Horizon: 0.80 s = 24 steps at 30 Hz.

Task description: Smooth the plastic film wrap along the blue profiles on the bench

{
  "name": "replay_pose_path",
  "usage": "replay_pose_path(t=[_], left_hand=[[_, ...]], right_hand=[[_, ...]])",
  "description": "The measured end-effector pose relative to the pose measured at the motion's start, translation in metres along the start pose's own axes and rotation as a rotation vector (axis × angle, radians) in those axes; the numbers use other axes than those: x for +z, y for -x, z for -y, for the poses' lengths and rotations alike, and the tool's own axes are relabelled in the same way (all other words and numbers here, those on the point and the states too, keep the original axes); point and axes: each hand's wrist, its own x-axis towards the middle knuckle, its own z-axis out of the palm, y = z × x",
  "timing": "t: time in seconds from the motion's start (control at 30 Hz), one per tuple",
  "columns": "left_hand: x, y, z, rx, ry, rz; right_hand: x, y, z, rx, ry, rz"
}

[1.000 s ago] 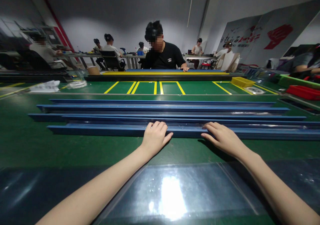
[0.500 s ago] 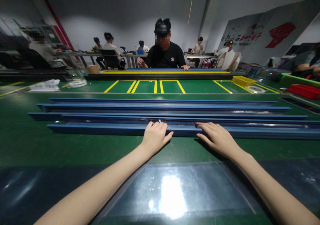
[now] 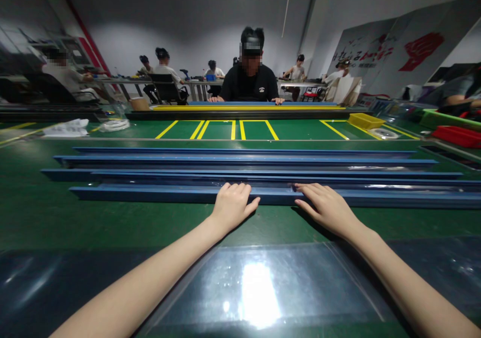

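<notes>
Several long blue rails lie side by side across the green table. My left hand [image 3: 232, 205] rests on the nearest blue rail [image 3: 150, 193], fingers curled over its top edge and thumb out to the right. My right hand [image 3: 326, 207] lies on the same rail a little to the right, fingers stretched forward over its top. A clear plastic strip seems to run along the rail just behind my fingertips. Both forearms reach in from the bottom of the view.
A glossy clear sheet [image 3: 259, 288] lies under my forearms at the near edge. Across the table a person in a black shirt [image 3: 250, 85] has both hands on a yellow and blue rail [image 3: 248, 108]. A yellow bin [image 3: 364, 122] and a red tray [image 3: 456, 137] stand at right.
My right hand has slid slightly left along the nearest rail. My left hand has barely moved. The person opposite has sat up and shifted right.
</notes>
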Motion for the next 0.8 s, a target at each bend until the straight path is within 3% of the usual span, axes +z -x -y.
replay_pose_path(t=[0.37,0.8], left_hand=[[0.0021,0.0039,0.0004,0.035,0.043,-0.051],[0.0014,0.0035,0.0013,0.028,0.062,-0.020]], right_hand=[[0.0007,-0.0001,0.0000,0.006,-0.011,-0.016],[-0.0004,-0.0004,0.0007,0.009,0.012,0.002]])
